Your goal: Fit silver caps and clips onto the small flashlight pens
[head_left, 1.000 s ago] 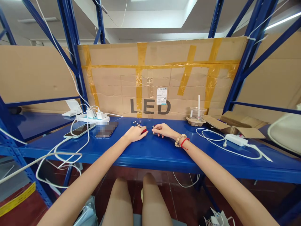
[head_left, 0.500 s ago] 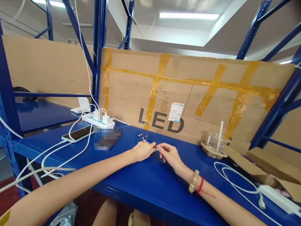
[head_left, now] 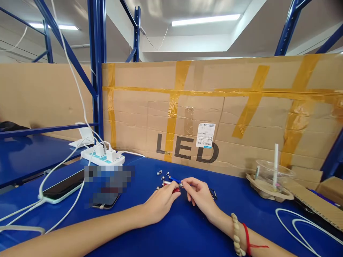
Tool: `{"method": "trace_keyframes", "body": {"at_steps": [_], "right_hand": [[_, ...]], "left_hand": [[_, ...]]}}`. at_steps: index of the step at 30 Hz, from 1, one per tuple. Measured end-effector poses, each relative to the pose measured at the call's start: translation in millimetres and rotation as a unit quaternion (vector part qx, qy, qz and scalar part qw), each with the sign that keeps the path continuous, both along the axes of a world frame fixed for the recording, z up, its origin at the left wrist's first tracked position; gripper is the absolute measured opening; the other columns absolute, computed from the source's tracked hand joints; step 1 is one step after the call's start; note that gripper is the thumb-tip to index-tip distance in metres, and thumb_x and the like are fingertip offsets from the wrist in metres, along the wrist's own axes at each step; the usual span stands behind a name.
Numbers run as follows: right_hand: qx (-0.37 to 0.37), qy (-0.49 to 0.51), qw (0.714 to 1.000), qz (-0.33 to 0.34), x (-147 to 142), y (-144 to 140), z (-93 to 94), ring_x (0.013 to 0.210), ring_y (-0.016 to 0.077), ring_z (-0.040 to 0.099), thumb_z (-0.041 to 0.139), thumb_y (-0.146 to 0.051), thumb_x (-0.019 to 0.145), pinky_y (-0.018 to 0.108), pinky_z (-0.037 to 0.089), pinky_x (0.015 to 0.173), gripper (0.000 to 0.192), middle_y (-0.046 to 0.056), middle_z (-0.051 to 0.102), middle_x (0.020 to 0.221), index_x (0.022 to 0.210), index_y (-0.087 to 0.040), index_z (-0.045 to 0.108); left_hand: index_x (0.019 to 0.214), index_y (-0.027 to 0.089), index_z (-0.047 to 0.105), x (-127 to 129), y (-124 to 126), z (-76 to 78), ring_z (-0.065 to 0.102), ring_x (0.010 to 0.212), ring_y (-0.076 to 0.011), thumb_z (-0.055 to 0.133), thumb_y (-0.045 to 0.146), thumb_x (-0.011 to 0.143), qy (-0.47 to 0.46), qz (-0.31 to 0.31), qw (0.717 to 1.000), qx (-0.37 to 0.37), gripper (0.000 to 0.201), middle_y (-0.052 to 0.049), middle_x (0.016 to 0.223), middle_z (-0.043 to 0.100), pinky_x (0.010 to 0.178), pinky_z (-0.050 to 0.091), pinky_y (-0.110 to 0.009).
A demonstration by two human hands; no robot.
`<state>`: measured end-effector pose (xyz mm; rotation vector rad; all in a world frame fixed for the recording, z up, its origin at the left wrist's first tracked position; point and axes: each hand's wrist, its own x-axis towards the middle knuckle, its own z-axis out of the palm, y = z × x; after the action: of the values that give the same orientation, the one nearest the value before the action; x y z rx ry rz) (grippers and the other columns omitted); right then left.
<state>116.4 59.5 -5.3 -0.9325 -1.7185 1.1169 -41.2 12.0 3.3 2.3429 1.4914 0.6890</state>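
Note:
My left hand is closed around a small red stick-like piece, pinched between thumb and forefinger above the blue table. At its right end, the fingertips of my right hand pinch a small silver metal part. Whether the two parts are joined cannot be made out. Just behind the fingers lies a thin blue piece. Several small silver metal pieces are scattered beyond my left hand. More red and silver pieces near the left fingers are partly covered. A small black item shows behind my right hand.
A cardboard panel marked LED stands along the table's back. On the left are a white power strip, a phone and white cables. A clear cup in a carton tray and a coiled white cable are at right.
The view has come closer and levelled out. Both hands stay together at the red piece, fingertips touching the silver part. The blue and black pieces behind them now show.

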Motion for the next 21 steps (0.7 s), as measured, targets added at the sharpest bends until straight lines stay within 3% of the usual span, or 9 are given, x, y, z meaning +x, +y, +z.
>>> {"method": "trace_keyframes", "body": {"at_steps": [10,17,21], "right_hand": [[0.072,-0.011,0.997,0.015,-1,9,3.8,0.033,0.0072,0.04,0.056,-0.047,0.074,0.019,0.028,0.031,0.027,-0.006,0.044,0.042,0.076,-0.02,0.059],[0.082,0.003,0.996,0.036,5,8,2.7,0.036,0.0042,0.044,0.061,-0.042,0.072,0.019,0.031,0.029,0.023,0.001,0.058,0.074,0.073,-0.019,0.062],[0.069,0.005,0.997,0.041,5,10,1.1,0.036,0.0043,0.045,0.061,-0.041,0.072,0.018,0.031,0.029,0.022,0.001,0.057,0.071,0.073,-0.019,0.062]], "left_hand": [[0.089,0.023,0.046,-4,9,-6.1,0.053,0.08,-0.0159,0.028,0.028,0.091,-0.074,0.022,0.997,0.021,0.019,-0.001,0.088,0.056,0.071,0.042,-0.027],[0.095,0.023,0.051,-2,9,-5.0,0.053,0.08,-0.0156,0.027,0.027,0.092,-0.052,0.03,0.998,0.036,0.024,-0.001,0.087,0.057,0.07,0.041,-0.026],[0.096,0.022,0.052,-1,8,-2.7,0.053,0.079,-0.0153,0.027,0.025,0.092,-0.036,0.027,0.998,0.052,0.026,-0.002,0.086,0.057,0.069,0.042,-0.025]]}}
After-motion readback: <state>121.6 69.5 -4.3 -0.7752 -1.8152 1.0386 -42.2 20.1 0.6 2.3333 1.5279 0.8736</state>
